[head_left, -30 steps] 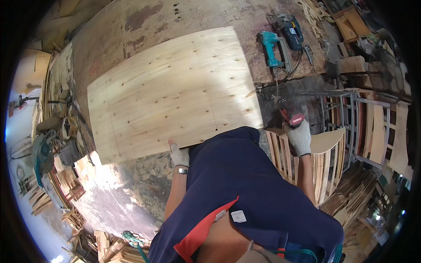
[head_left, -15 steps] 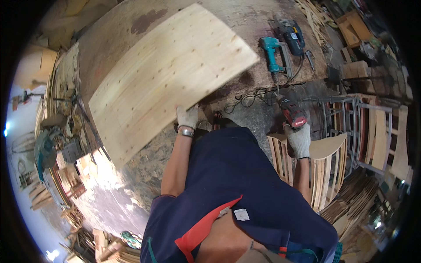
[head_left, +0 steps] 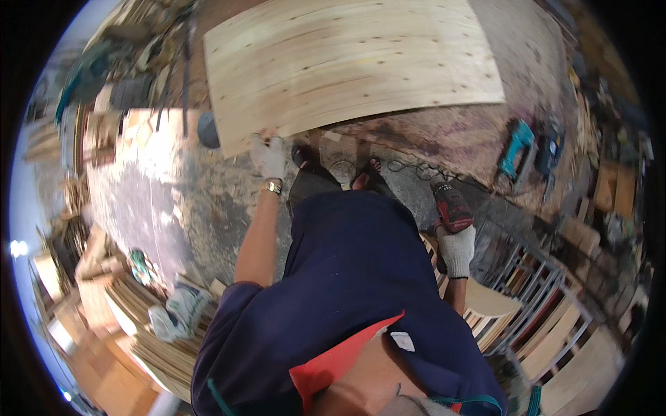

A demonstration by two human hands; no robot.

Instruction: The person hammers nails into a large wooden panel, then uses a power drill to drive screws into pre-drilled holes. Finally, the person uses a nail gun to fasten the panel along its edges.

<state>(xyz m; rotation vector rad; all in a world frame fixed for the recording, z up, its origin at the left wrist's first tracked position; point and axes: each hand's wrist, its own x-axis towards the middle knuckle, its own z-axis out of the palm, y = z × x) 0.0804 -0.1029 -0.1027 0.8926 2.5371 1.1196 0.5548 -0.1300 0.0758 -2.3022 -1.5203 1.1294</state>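
Note:
A large pale panel with rows of small dark marks lies on the workbench ahead of me. My left hand, in a whitish work glove, is at the panel's near edge, close to its left corner. Its fingers are slightly blurred, reaching apart over the edge without wrapping round it. To the right, my gloved right hand is closed round the grip of a red and black cordless drill. The drill points forward, away from my body, and is apart from the panel.
A teal power tool and a dark corded tool lie on the bench at right. Cable loops hang below its edge. Metal frames and a curved slatted wooden piece stand at lower right. Stacked wood strips lie lower left.
My view has turned left, shifting the panel and the tools. My left hand has moved along the panel's edge toward its left corner. The drill stays in my right hand.

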